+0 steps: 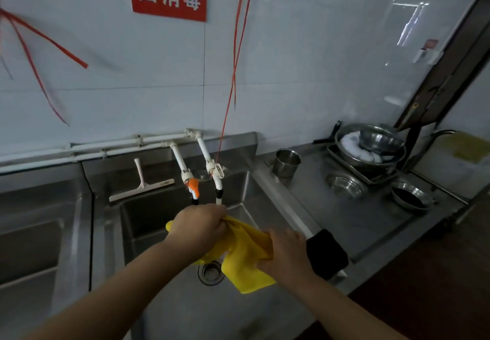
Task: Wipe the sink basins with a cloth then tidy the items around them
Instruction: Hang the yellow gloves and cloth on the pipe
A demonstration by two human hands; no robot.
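Both hands hold the yellow cloth (pixel 246 254) between them: left hand (pixel 197 227) bunches one end, right hand (pixel 285 254) pinches the other.

Both bare forearms are reaching in from the bottom edge, the left from about 7 o'clock, the right from about 5 o'clock. The left hand (pixel 197 227) is curling into a fist, knuckles up, bunching the yellow cloth (pixel 246 254). The right hand (pixel 285 256), lying at 4 o'clock from the left, is pinching the cloth's other end, its back facing the camera.
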